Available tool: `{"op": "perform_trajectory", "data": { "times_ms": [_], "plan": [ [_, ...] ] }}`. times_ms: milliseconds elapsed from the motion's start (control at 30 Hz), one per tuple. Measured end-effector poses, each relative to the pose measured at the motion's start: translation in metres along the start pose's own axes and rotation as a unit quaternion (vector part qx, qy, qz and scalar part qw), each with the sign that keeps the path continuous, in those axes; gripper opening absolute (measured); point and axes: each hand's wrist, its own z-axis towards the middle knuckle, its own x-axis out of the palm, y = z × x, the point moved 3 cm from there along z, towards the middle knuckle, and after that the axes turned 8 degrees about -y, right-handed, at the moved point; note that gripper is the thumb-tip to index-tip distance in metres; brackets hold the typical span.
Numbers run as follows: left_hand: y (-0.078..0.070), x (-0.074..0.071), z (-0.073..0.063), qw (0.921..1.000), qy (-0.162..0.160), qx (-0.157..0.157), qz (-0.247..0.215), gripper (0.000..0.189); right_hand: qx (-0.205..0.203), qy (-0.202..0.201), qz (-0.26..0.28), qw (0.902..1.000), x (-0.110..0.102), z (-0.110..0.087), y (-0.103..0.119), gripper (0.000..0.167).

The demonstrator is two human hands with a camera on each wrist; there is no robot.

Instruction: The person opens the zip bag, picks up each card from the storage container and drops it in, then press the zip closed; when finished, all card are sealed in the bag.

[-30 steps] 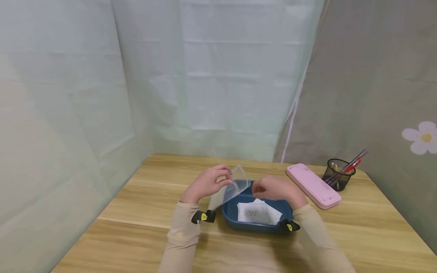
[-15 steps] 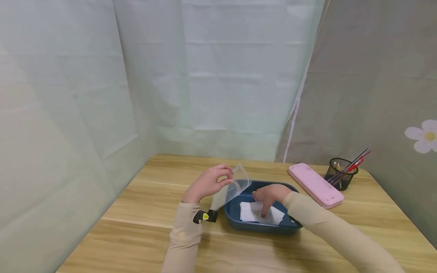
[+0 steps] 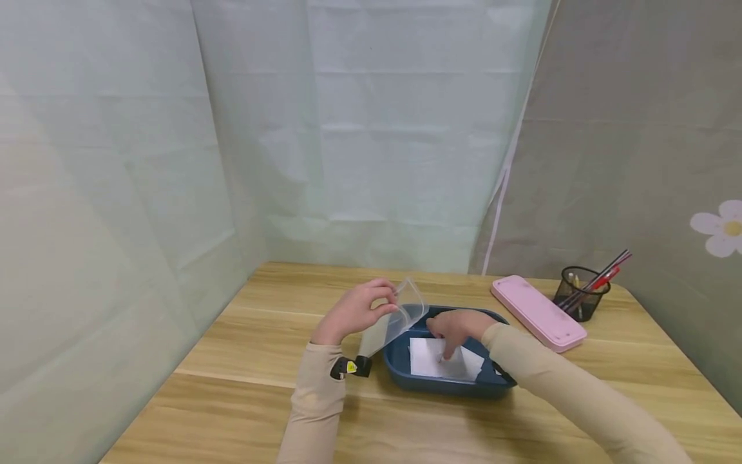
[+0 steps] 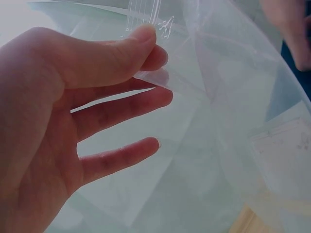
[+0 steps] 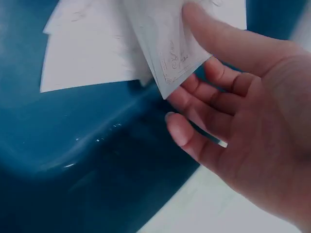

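My left hand (image 3: 355, 314) holds up a clear zip bag (image 3: 378, 336), its mouth spread apart; the left wrist view shows thumb and forefinger pinching the bag's edge. To its right is a dark blue plastic tray (image 3: 443, 388), where several white paper cards lie. Reaching down into the tray, my right hand (image 3: 460, 325) pinches printed paper cards (image 5: 163, 53) between thumb and fingers. Other white paper cards (image 5: 87, 63) lie under and beside them. How many cards the right hand holds, I cannot tell.
Behind the tray to the right lies a pink pencil case (image 3: 539, 314). Beside it stands a black mesh pen cup (image 3: 584, 303) with pens and pencils. All rest on a wooden table (image 3: 243, 361), with curtains behind and at both sides.
My right hand has gone down into the tray and taken hold of paper cards, lifting them slightly. The left hand keeps the bag in nearly the same place.
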Motion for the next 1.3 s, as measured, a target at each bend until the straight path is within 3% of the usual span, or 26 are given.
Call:
{"op": "perform_trajectory", "data": {
  "times_ms": [133, 233, 833, 1100, 1300],
  "plan": [
    [0.000, 0.000, 0.000, 1.0000, -0.003, 0.004, -0.005, 0.009, -0.020, -0.041, 0.092, 0.9947, -0.012, -0.006, -0.006, 0.020],
    [0.001, 0.000, -0.001, 1.0000, -0.006, 0.005, -0.005, 0.009, -0.043, -0.068, 0.119, 0.9896, -0.018, -0.011, -0.010, 0.014],
    [0.003, 0.003, -0.003, 1.0000, 0.001, -0.005, -0.006, 0.010, -0.064, -0.102, 0.129, 0.9842, -0.027, -0.020, -0.015, 0.004],
    [0.003, 0.001, 0.000, 1.0000, 0.002, -0.005, -0.001, 0.010, -0.050, -0.157, 0.147, 0.9755, -0.041, -0.035, -0.017, 0.004],
    [0.000, -0.001, 0.000, 1.0000, 0.004, -0.006, -0.002, 0.010, -0.020, -0.218, 0.163, 0.9621, -0.050, -0.054, -0.014, 0.005]
  ]
}}
